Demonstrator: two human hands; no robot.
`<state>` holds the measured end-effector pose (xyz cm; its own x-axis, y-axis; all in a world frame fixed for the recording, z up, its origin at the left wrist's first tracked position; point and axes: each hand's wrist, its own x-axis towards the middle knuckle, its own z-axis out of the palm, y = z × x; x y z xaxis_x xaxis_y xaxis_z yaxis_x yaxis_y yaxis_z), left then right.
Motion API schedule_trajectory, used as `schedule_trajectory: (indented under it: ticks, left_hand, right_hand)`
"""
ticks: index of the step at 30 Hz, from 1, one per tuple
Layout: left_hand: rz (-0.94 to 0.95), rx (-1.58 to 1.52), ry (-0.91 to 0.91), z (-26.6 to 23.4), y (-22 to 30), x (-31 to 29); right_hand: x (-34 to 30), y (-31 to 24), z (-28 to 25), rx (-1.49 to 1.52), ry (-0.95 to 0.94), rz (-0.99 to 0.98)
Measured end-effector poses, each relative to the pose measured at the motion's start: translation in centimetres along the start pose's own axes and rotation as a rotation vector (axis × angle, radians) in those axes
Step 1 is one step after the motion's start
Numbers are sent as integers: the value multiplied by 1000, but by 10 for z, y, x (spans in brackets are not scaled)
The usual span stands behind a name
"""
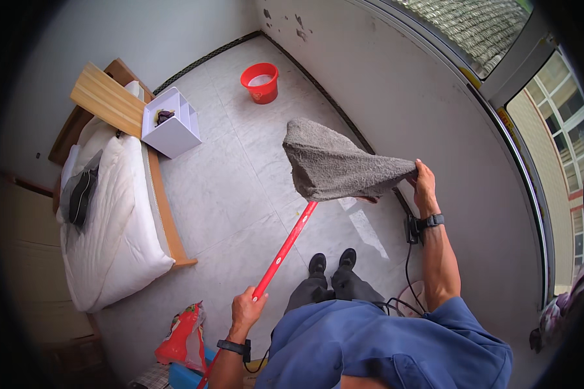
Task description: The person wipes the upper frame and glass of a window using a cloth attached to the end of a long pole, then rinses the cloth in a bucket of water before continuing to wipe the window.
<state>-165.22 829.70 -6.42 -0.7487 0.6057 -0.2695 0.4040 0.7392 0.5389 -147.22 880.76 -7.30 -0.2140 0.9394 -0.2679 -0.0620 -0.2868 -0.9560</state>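
My left hand (246, 310) is wrapped round a red pole (284, 251) that slants up and away from me. Over the pole's far end hangs a grey cloth (334, 162), which hides whatever is on that end. With my right hand (424, 185) I pinch the cloth's right corner and stretch it out to the side. The cloth is held up in the air, above the pale tiled floor (220, 194).
A red bucket (261, 84) stands near the far corner. To the left is a bed with a white quilt (113, 227), next to a small white cabinet (172, 129). A red plastic bag (183, 340) lies at lower left. The window (532, 175) runs along the right wall.
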Motion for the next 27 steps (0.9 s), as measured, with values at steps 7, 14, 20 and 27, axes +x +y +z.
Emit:
schedule_trajectory:
  ticks: [7,14,20,27]
  left_hand:
    - [-244,-101,-293,5,-62,-65]
    - [-316,-298,-270,8,-45,-59]
    - [-242,-229,-278,-7,-47,-23]
    - [-80,-292,-166,38,-57,5]
  right_hand:
    - [62,-35,-31,376,75,-100]
    - [32,-25,-70,208,94,10]
    - [32,-43,-93,411,-3,121]
    - [-27,-7,-130,486,302,247]
